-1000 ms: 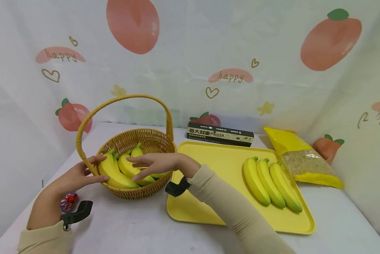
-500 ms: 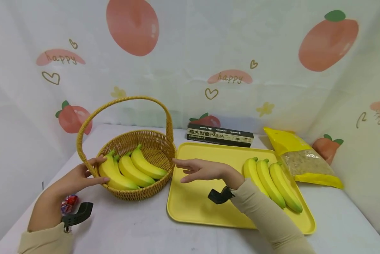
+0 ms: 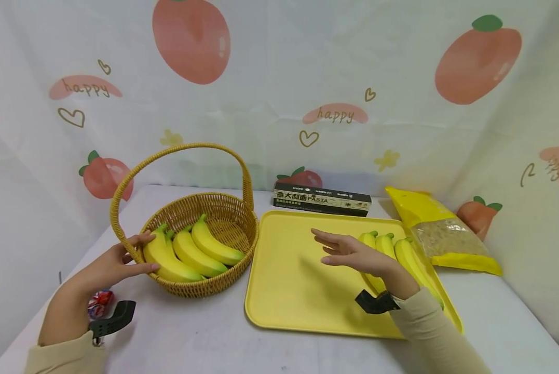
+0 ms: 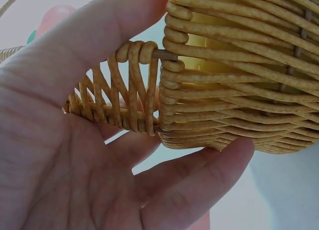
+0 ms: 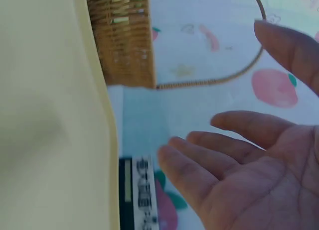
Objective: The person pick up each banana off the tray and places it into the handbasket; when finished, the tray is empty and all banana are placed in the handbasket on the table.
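Note:
In the head view a wicker basket (image 3: 202,287) with a tall arched handle stands on the left of the table, several bananas (image 3: 216,246) lying inside. My left hand (image 3: 99,270) grips its left rim where the handle joins; the left wrist view has the thumb and fingers (image 4: 199,190) on either side of the woven handle base (image 4: 129,93). Above the yellow tray (image 3: 279,296) hovers my right hand (image 3: 360,257), fingers extended and holding nothing. It partly covers three bananas (image 3: 412,262) on the tray's right side.
Behind the tray lies a black pasta box (image 3: 323,199). A yellow bag with a see-through window (image 3: 452,236) lies at the back right. Small red-and-blue wrapped items (image 3: 100,303) sit near my left wrist. A printed cloth (image 3: 260,78) hangs behind the table.
My right hand has moved right, from above the bananas in the basket to above the tray near the other bananas. The left hand has stayed on the basket's rim.

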Demonstrator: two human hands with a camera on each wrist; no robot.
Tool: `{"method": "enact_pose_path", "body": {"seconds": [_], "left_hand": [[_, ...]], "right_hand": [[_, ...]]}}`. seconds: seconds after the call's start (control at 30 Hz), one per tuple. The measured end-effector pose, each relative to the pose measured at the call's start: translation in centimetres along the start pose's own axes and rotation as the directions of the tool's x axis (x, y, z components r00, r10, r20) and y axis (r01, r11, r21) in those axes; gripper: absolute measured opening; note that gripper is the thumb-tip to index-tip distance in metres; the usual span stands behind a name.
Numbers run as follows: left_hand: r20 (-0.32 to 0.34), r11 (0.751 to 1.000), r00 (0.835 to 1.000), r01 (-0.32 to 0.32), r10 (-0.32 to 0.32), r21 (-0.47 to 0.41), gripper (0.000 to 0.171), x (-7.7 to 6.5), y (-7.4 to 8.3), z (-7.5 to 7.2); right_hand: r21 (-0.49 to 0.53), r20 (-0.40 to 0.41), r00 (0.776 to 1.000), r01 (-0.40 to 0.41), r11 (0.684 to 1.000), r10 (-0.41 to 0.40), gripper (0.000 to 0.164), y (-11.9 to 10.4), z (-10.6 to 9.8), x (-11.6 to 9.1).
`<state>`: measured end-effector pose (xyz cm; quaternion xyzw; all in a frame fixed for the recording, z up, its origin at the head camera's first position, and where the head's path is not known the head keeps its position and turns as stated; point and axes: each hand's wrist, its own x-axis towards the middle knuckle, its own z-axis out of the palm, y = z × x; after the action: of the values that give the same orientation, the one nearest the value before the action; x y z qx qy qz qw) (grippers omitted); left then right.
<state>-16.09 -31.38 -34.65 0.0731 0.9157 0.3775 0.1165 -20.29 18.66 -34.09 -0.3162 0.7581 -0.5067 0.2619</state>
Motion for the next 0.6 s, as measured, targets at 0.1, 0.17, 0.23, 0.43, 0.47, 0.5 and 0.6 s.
{"method": "enact_pose_path", "body": {"seconds": [0.1,0.17,0.23,0.43,0.47,0.5,0.6], "left_hand": [[-0.004,1.000,1.000,0.001,-0.001,-0.003,0.073,-0.1,0.0,0.0],[-0.010,1.000,1.000,0.001,-0.001,-0.001,0.073,-0.1,0.0,0.0],[-0.017,1.000,1.000,-0.002,0.002,-0.001,0.073,-0.1,0.0,0.1],[-0.018,1.000,1.000,0.005,-0.005,0.003,0.073,-0.2,0.1,0.2],[-0.019,1.000,1.000,0.004,-0.004,0.006,0.073,-0.2,0.1,0.2],[-0.019,1.000,1.000,0.002,-0.002,0.007,0.073,-0.1,0.1,0.2],[-0.020,1.000,1.000,-0.001,0.001,0.011,0.073,0.0,0.1,0.1]], "right_hand": [[-0.015,-0.094,0.995,0.021,1.000,-0.022,0.065,0.9,-0.4,-1.4],[-0.029,-0.152,0.988,0.014,0.999,-0.018,0.064,1.6,-0.6,-2.3],[-0.051,-0.205,0.979,-0.007,0.999,-0.004,0.064,2.3,-0.8,-3.2],[-0.112,-0.328,0.943,-0.098,0.989,0.056,0.064,3.7,-1.5,-5.2],[-0.124,-0.349,0.935,-0.110,0.986,0.061,0.065,3.8,-1.5,-5.5],[-0.132,-0.371,0.927,-0.122,0.984,0.065,0.065,3.9,-1.6,-5.8],[-0.138,-0.425,0.902,-0.151,0.979,0.079,0.069,4.2,-1.6,-6.4]]}}
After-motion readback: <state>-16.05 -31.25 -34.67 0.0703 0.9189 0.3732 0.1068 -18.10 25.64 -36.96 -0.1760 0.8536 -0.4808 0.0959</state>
